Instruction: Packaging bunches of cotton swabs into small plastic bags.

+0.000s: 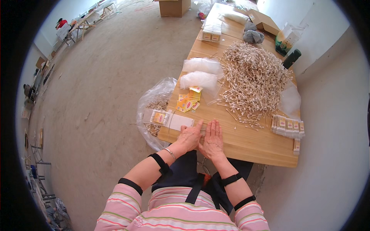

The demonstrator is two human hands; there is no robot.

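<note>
A small row of cotton swabs [203,130] lies on the table between my two hands, near the front edge. My right hand [211,140] rests flat along the right side of the row, fingers stretched out together. On the other side, my left hand [189,138] has its index finger extended beside the swabs; its other fingers are apart, close to a white rectangular card [181,122]. Left of the card lies a clear packet of swabs [158,117] with a yellow label. Loose yellow labels [188,102] are scattered beyond the card.
A large heap of loose swabs [254,77] covers the table's right middle. Stacks of clear bags [200,80] lie left of it. Filled packets [288,126] line the right edge beside the wall. A plastic sack of swabs [148,102] stands on the floor at the table's left.
</note>
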